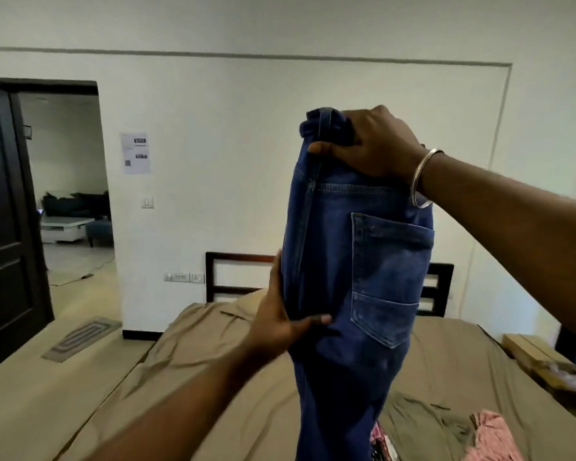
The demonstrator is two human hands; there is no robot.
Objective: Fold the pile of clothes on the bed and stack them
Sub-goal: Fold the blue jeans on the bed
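While my right hand (369,144) is gripping the jeans (353,261) at the waistband, they're hanging lengthwise over the bed (213,361), my left hand (280,324) pinching the side seam lower down.

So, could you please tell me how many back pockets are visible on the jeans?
1: the back pocket on the right side of the held-up jeans; another may be folded behind.

Matt blue denim jeans (356,261)

white walls (246,34), dark open door (4,211), tan-sheeted bed (213,377), slatted dark headboard (233,274)
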